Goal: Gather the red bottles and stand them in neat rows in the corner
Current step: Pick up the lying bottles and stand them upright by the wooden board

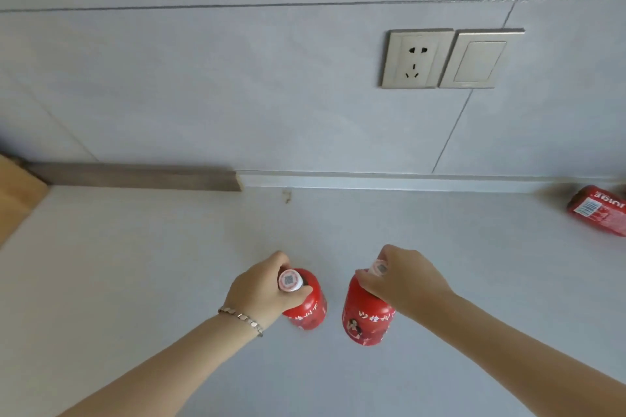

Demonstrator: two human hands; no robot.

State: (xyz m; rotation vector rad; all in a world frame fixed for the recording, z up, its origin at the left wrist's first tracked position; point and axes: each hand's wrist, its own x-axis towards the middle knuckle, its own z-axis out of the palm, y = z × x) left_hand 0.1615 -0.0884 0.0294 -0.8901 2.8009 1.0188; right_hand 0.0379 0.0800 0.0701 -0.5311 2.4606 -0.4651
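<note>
The left hand (261,291) and the right hand (403,281) each pinch the white cap of an upright red bottle, the left bottle (306,310) and the right bottle (367,318), in the tabletop (135,281) middle. A third bottle (599,213) lies at the far right edge. Keep both vertical and set them touching.

You face a pale grey tiled wall (237,85); its socket (417,58) sits just left of a blank switch plate (480,59), above the light counter (135,281)
</note>
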